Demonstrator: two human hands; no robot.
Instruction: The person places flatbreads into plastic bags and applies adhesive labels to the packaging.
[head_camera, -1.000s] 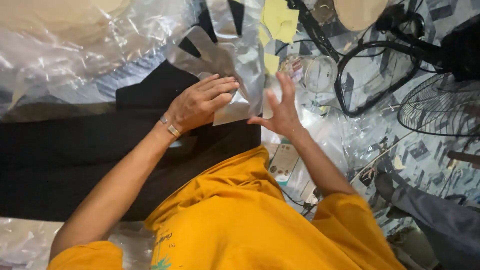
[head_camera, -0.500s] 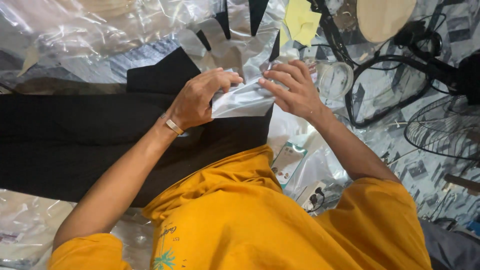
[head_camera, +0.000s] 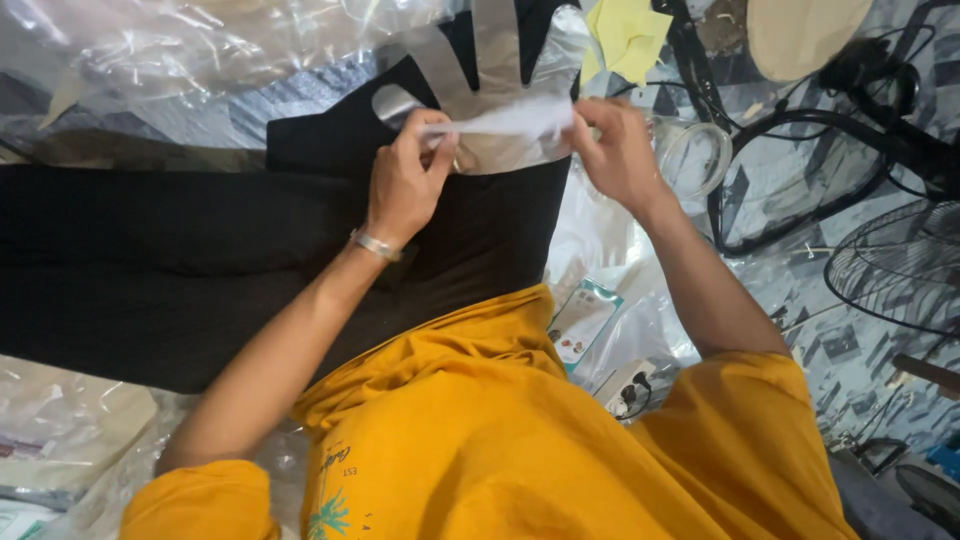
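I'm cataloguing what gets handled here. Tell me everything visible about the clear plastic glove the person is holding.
The clear plastic glove is a thin, see-through film, glossy and slightly crinkled, cut flat in a hand shape. Its fingers point up and away, spread over black fabric; some run out of the top of the picture. The cuff end is bunched into a whitish fold, stretched between both hands: the left hand pinches one side, the right hand pinches the other. It looks unworn and empty.
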